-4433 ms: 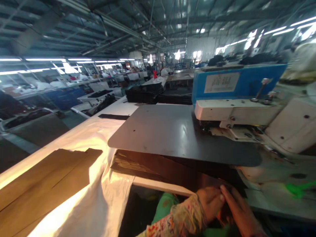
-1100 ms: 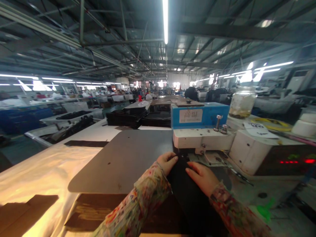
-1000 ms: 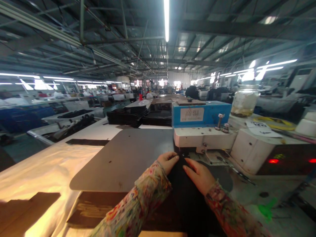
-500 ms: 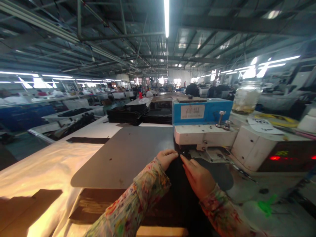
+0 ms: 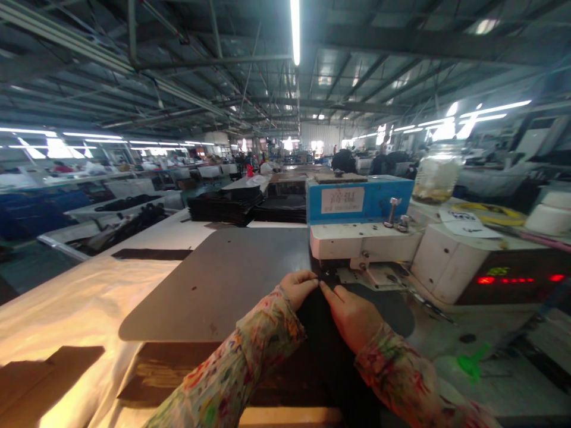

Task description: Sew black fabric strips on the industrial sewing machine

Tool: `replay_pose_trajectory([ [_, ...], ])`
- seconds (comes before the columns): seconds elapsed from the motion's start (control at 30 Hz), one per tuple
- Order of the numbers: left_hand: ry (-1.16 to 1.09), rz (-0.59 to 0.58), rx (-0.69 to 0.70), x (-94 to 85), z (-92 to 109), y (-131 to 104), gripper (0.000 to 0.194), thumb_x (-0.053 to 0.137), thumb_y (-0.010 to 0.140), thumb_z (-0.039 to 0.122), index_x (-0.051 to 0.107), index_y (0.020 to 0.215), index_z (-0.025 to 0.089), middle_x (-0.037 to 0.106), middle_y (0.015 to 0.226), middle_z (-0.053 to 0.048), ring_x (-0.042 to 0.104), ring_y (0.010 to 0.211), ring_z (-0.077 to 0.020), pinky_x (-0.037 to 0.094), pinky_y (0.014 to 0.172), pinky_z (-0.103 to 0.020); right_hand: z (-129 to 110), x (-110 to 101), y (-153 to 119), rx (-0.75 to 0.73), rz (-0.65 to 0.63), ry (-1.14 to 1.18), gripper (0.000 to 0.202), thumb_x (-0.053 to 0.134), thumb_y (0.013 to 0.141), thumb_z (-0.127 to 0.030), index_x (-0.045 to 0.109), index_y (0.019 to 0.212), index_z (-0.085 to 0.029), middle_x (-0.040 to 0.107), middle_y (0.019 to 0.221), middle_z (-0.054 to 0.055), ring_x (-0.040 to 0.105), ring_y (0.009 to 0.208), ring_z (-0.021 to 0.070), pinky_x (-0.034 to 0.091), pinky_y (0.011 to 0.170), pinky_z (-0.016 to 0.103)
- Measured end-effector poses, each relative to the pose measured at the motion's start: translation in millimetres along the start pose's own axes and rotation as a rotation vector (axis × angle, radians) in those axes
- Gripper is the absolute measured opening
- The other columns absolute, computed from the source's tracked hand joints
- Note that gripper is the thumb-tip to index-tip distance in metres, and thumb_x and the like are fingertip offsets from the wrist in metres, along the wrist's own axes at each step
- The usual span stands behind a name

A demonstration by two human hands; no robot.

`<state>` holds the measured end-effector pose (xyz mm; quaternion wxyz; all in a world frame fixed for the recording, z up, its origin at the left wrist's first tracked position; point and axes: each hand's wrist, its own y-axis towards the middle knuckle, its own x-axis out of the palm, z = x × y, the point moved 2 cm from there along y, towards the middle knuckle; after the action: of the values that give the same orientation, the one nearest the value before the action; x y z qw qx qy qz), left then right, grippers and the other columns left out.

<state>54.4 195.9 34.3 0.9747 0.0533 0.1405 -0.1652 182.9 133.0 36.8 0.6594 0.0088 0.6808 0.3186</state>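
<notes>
My left hand (image 5: 298, 289) is closed, thumb and fingers pinching the edge of a black fabric piece (image 5: 328, 356). Opposite it, my right hand (image 5: 354, 315) grips the same edge with its fingertips, which nearly touch the left ones. The fabric hangs down toward me between my forearms. Both hands are just in front of a white machine head (image 5: 357, 242) with a blue cover (image 5: 343, 201). A flat grey metal plate (image 5: 214, 285) lies to the left of the hands. Where the fabric meets the machine is dark and hard to make out.
Stacks of black pieces (image 5: 225, 205) lie beyond the plate. At right are a control box (image 5: 495, 279) with red lights, a glass jar (image 5: 437, 175), yellow cord (image 5: 491, 214) and a green object (image 5: 473, 362). Brown pieces (image 5: 156, 371) lie under the plate's near edge.
The whole view has shifted slightly, so things appear a little further left. Both hands stay at the fabric edge with almost the same grip. More red lights show on the control box.
</notes>
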Motion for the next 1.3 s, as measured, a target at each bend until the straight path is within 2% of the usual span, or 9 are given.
replay_pose_trajectory([
  [0.07, 0.129, 0.022, 0.04, 4.4, -1, 0, 0.021, 0.045, 0.069, 0.03, 0.059, 0.076, 0.016, 0.056, 0.064, 0.001, 0.051, 0.061, -0.0131, 0.04, 0.06, -0.024, 3, -2, 1, 0.051, -0.059, 0.094, 0.039, 0.037, 0.078, -0.008, 0.046, 0.116, -0.014, 0.057, 0.08, 0.006, 0.055, 0.068, 0.0156, 0.043, 0.058, 0.022],
  [0.13, 0.378, 0.07, 0.127, 7.3, 2, 1, 0.02, 0.044, 0.071, 0.028, 0.059, 0.076, 0.017, 0.056, 0.069, -0.001, 0.051, 0.068, -0.0147, 0.04, 0.065, -0.026, 9, -3, 4, 0.094, -0.097, 0.22, 0.039, 0.037, 0.078, -0.008, 0.047, 0.115, -0.015, 0.058, 0.084, 0.006, 0.056, 0.074, 0.0158, 0.043, 0.064, 0.022],
  [0.2, 0.619, 0.152, 0.204, 8.4, 8, 0, 0.016, 0.048, 0.068, 0.024, 0.059, 0.077, 0.016, 0.056, 0.076, -0.003, 0.05, 0.076, -0.0165, 0.039, 0.071, -0.028, 17, -2, 9, 0.147, -0.119, 0.336, 0.037, 0.038, 0.078, -0.01, 0.05, 0.111, -0.017, 0.06, 0.088, 0.006, 0.056, 0.08, 0.0158, 0.043, 0.069, 0.023],
  [0.27, 0.76, 0.192, 0.268, 9.6, 12, -1, 0.016, 0.052, 0.066, 0.021, 0.058, 0.08, 0.017, 0.054, 0.084, -0.004, 0.048, 0.082, -0.0172, 0.039, 0.074, -0.028, 26, 1, 15, 0.203, -0.148, 0.426, 0.032, 0.039, 0.078, -0.013, 0.055, 0.106, -0.019, 0.061, 0.092, 0.006, 0.056, 0.085, 0.0161, 0.042, 0.073, 0.023],
  [0.37, 0.876, 0.116, 0.34, 13.7, 14, -5, 0.016, 0.048, 0.07, 0.022, 0.058, 0.082, 0.02, 0.054, 0.087, -0.003, 0.048, 0.083, -0.0165, 0.039, 0.075, -0.028, 38, 7, 24, 0.245, -0.195, 0.519, 0.028, 0.041, 0.077, -0.016, 0.059, 0.098, -0.021, 0.062, 0.094, 0.004, 0.054, 0.09, 0.0165, 0.041, 0.078, 0.024],
  [0.43, 0.94, 0.091, 0.338, 15.9, 14, -8, 0.018, 0.044, 0.074, 0.024, 0.059, 0.083, 0.021, 0.055, 0.088, -0.003, 0.048, 0.082, -0.0169, 0.039, 0.074, -0.029, 43, 12, 29, 0.253, -0.193, 0.545, 0.027, 0.042, 0.077, -0.018, 0.06, 0.097, -0.021, 0.062, 0.095, 0.004, 0.054, 0.092, 0.0168, 0.04, 0.08, 0.025],
  [0.67, 1.008, 0.119, 0.276, 17.0, 17, -11, 0.022, 0.042, 0.076, 0.033, 0.056, 0.091, 0.024, 0.053, 0.093, -0.002, 0.045, 0.085, -0.0191, 0.038, 0.072, -0.031, 47, 18, 36, 0.241, -0.189, 0.541, 0.027, 0.043, 0.078, -0.019, 0.059, 0.1, -0.02, 0.06, 0.1, 0.003, 0.054, 0.092, 0.0159, 0.04, 0.081, 0.024],
  [0.9, 1.044, 0.124, 0.246, 18.3, 18, -13, 0.028, 0.042, 0.075, 0.041, 0.053, 0.095, 0.025, 0.051, 0.095, -0.002, 0.043, 0.088, -0.0219, 0.038, 0.069, -0.036, 42, 11, 38, 0.203, -0.187, 0.367, 0.028, 0.043, 0.078, -0.016, 0.058, 0.101, -0.017, 0.059, 0.103, 0.007, 0.053, 0.094, 0.0164, 0.039, 0.084, 0.024],
  [1.3, 1.049, 0.123, 0.226, 19.4, 19, -14, 0.029, 0.041, 0.075, 0.041, 0.052, 0.098, 0.026, 0.05, 0.098, -0.002, 0.042, 0.091, -0.0227, 0.038, 0.07, -0.037, 39, 9, 40, 0.202, -0.21, 0.314, 0.028, 0.042, 0.078, -0.015, 0.057, 0.102, -0.017, 0.059, 0.102, 0.006, 0.053, 0.093, 0.0165, 0.039, 0.083, 0.024],
])
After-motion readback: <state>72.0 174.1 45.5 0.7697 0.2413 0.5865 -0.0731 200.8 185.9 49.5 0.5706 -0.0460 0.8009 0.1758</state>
